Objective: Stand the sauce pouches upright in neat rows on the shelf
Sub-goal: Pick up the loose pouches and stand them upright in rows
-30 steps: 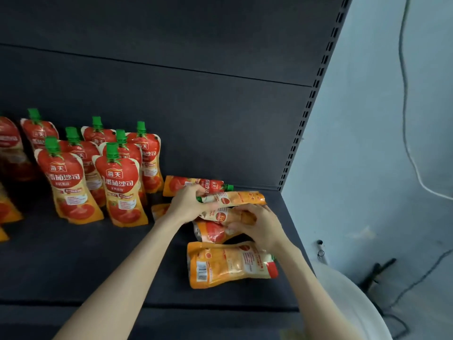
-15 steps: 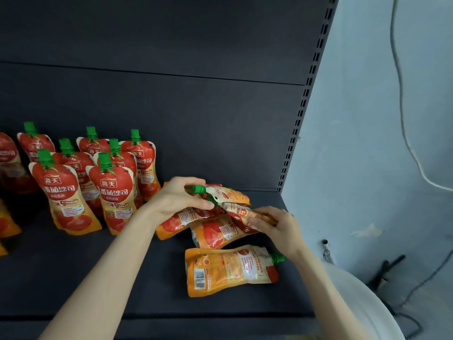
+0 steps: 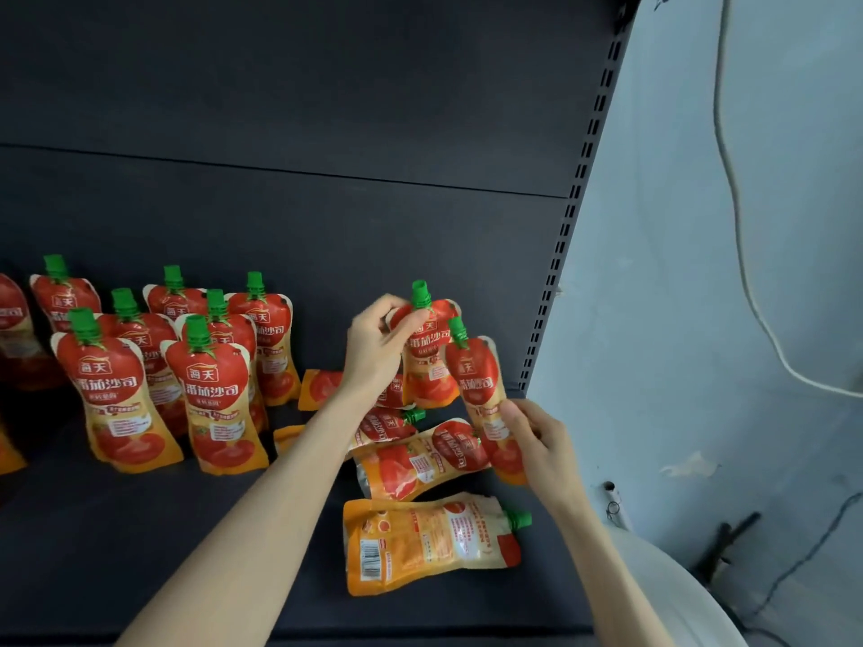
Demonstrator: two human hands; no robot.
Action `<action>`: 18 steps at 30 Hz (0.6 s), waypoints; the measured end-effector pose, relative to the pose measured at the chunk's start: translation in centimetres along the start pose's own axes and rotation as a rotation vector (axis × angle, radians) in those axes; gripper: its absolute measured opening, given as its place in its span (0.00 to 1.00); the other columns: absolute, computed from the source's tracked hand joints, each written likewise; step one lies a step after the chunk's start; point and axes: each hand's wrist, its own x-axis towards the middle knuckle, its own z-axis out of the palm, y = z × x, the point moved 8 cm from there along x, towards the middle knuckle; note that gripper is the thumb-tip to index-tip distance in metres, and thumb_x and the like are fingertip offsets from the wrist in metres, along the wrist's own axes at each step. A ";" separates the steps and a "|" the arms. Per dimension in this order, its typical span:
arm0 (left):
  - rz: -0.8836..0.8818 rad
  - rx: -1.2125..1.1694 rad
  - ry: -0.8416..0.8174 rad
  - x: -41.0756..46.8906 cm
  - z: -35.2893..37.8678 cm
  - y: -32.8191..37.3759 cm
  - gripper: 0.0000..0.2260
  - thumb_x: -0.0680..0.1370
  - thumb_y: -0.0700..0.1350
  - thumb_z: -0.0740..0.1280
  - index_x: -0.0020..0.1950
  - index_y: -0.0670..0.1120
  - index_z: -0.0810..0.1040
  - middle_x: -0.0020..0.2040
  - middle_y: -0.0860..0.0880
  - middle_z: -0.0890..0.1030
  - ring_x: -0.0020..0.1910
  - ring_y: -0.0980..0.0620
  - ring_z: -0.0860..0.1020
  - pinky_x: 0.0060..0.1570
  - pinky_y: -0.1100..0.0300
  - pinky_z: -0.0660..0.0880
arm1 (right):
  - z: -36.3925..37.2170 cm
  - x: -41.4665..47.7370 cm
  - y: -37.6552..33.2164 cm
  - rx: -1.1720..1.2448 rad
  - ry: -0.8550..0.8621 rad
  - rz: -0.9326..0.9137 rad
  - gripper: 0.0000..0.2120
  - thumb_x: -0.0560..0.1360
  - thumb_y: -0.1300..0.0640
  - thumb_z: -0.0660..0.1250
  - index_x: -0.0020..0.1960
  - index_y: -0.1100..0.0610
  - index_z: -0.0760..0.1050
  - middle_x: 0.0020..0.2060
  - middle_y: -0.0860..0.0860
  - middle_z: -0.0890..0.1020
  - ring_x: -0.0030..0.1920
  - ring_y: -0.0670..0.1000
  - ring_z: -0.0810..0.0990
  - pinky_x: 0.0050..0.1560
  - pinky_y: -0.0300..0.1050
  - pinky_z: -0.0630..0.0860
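The left hand [image 3: 373,352] pinched a sauce pouch [image 3: 432,366] by its neck, the right hand [image 3: 537,443] gripped a second pouch [image 3: 478,389] low down, both nearly upright, caps up, over the shelf's [image 3: 140,553] right end.

Left-held pouch [image 3: 427,366]: red "海天" badge, partly behind the fingertips of the left hand [image 3: 373,352]; white "番茄沙司" just right of those fingers.
Right-held pouch [image 3: 481,394]: "海天" badge and "番茄沙司", slanted, just above the fingers of the right hand [image 3: 537,441].
Front standing pouches [image 3: 119,389]: "海天" over "番茄沙司", plainly legible, well left of the left fingers.
Lying pouch [image 3: 420,459]: "番茄沙司" turned sideways, just left of the right fingers.
Face-down pouch [image 3: 429,539]: barcode, digits illegible, below the right fingers.
Small print: illegible on all pouches.
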 end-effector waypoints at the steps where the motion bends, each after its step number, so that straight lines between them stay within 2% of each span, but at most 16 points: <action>1: 0.036 -0.003 0.021 0.2 -0.1 1.1 0.07 0.76 0.48 0.68 0.46 0.45 0.76 0.43 0.51 0.81 0.44 0.57 0.80 0.40 0.65 0.76 | -0.1 0.0 -0.5 0.048 0.022 -0.003 0.10 0.79 0.53 0.59 0.47 0.54 0.78 0.40 0.52 0.83 0.39 0.47 0.83 0.35 0.40 0.79; 7: 0.178 0.015 0.157 -1.3 -3.5 6.4 0.07 0.78 0.49 0.63 0.50 0.47 0.69 0.45 0.56 0.76 0.43 0.63 0.78 0.36 0.71 0.75 | 1.7 -0.7 -3.9 0.217 0.019 -0.021 0.16 0.78 0.48 0.56 0.49 0.57 0.78 0.45 0.55 0.85 0.46 0.54 0.84 0.46 0.49 0.81; 11: 0.120 -0.031 0.231 -4.7 -7.3 6.9 0.08 0.78 0.50 0.63 0.52 0.47 0.70 0.46 0.52 0.78 0.45 0.59 0.80 0.37 0.69 0.77 | 4.7 -2.9 -6.3 0.329 -0.035 -0.003 0.16 0.77 0.45 0.56 0.51 0.52 0.78 0.44 0.50 0.86 0.45 0.51 0.85 0.43 0.46 0.82; 13: 0.072 -0.072 0.255 -6.8 -9.5 6.7 0.08 0.77 0.51 0.63 0.52 0.48 0.73 0.46 0.54 0.80 0.45 0.59 0.81 0.36 0.71 0.76 | 6.5 -4.2 -7.3 0.342 -0.076 -0.008 0.16 0.74 0.43 0.62 0.50 0.54 0.78 0.44 0.52 0.85 0.44 0.53 0.85 0.42 0.47 0.82; 15: 0.049 -0.105 0.257 -8.7 -11.9 6.5 0.04 0.77 0.49 0.64 0.47 0.50 0.75 0.42 0.56 0.81 0.43 0.64 0.81 0.35 0.73 0.75 | 8.8 -5.8 -8.1 0.352 -0.118 -0.012 0.17 0.69 0.44 0.72 0.51 0.54 0.78 0.45 0.54 0.85 0.45 0.55 0.85 0.41 0.49 0.82; 18: 0.027 -0.130 0.221 -10.7 -15.8 5.5 0.02 0.76 0.48 0.65 0.45 0.52 0.77 0.43 0.56 0.82 0.43 0.64 0.81 0.36 0.72 0.75 | 12.6 -7.8 -8.5 0.384 -0.146 -0.016 0.13 0.67 0.50 0.72 0.50 0.52 0.79 0.47 0.54 0.85 0.46 0.55 0.85 0.42 0.48 0.81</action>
